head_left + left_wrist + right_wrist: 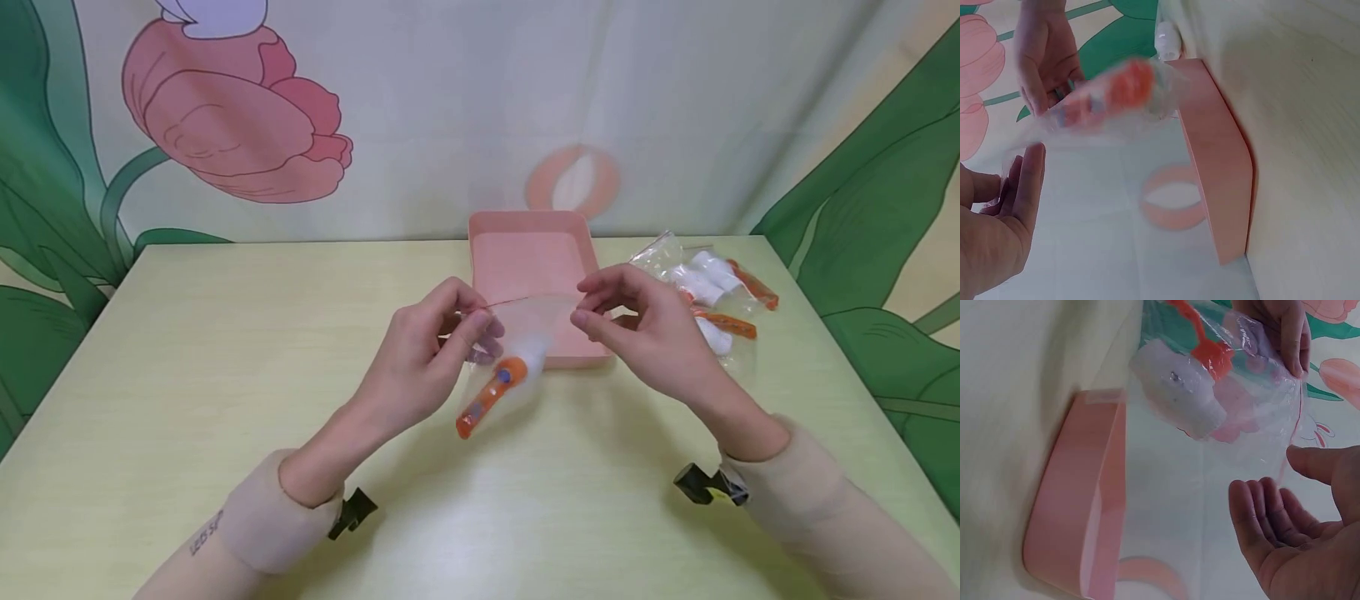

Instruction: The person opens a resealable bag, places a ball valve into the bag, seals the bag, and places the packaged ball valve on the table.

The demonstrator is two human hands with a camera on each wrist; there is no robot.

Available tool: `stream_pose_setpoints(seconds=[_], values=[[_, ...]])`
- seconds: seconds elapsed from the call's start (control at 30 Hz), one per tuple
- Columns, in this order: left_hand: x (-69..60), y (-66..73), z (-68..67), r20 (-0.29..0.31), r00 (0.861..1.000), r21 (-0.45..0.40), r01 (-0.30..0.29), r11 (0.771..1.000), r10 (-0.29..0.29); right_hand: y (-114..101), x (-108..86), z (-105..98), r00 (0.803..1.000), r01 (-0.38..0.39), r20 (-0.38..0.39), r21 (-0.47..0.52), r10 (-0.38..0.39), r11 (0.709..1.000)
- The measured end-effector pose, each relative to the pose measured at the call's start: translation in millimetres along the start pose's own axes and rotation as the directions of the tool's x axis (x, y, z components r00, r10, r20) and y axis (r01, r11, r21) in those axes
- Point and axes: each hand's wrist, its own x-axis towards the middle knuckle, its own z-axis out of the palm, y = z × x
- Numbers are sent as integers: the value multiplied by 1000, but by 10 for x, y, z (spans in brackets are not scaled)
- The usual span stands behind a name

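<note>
A clear zip bag (525, 329) with a red line along its top edge hangs above the table. Inside it are a white bottle-shaped piece (1175, 387) and a long orange piece (483, 404) with a blue spot. Between thumb and index finger, my left hand (420, 354) pinches one top corner of the bag. My right hand (648, 333) is at the opposite end of the red line. Its thumb lies by the bag's edge in the right wrist view, with a gap between thumb and fingers. Whether the thumb touches the plastic I cannot tell.
Behind the hands, a shallow pink tray (532, 221) stands on the pale wooden table (225, 358). Several similar clear bags (697, 283) with white and orange pieces lie right of the tray. A printed curtain (450, 108) hangs at the table's far edge.
</note>
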Motion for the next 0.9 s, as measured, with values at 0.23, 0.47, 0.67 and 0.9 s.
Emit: stream_pose_setpoints(seconds=[0.23,0.47,0.67,0.9], values=[[18,17,-22,-13,1000,-12,21,1000,-21,114,10,75,987,-108,123,11,106,994],[22,21,-25,-27,999,-41,22,999,-23,260,-18,276,920,-169,371,76,129,983],[8,27,-7,-24,999,-72,35,997,-37,308,-48,447,903,-216,412,183,124,959],[8,30,-14,-35,999,-88,21,996,-24,303,-14,536,889,-254,429,174,159,952]])
